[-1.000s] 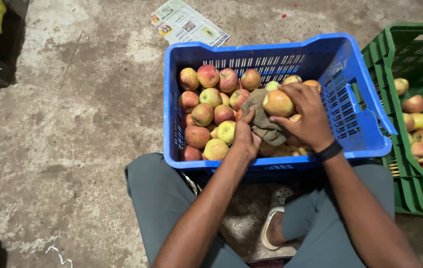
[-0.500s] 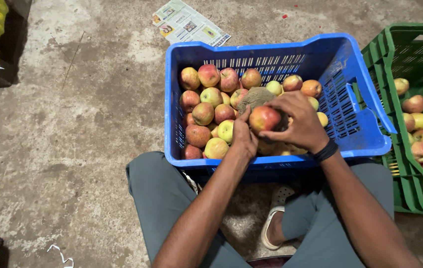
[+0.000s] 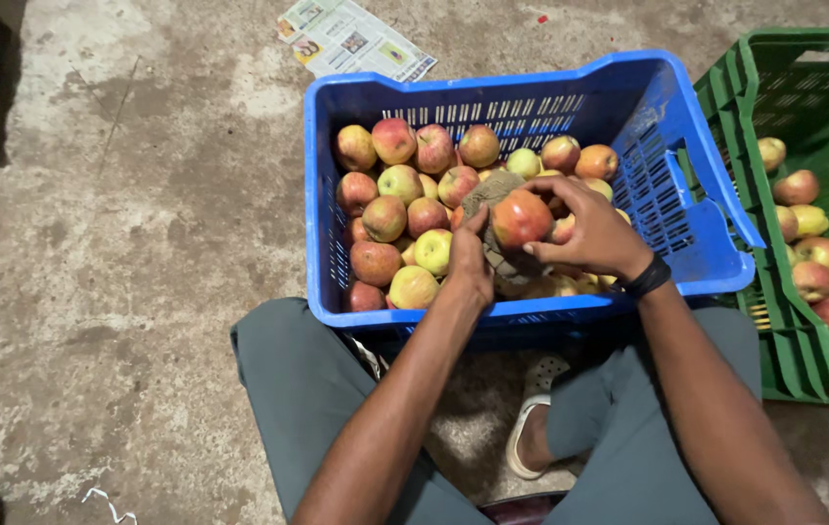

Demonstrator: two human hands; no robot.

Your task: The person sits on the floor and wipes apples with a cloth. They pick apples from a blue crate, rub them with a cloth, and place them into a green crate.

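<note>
Fingers still gripping apple, cloth raised

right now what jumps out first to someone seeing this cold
The bright blue crate at the centre, heaped with red and yellow apples, draws the eye first. Over it the right hand holds a red apple against a grey-brown cloth in the left hand. At the right edge stands a green crate with fewer apples, and a printed paper lies on the concrete floor behind.

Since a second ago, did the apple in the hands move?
Yes. The apple in the right hand turned, red side up, shifting slightly left, away from the blue crate side wall.
</note>
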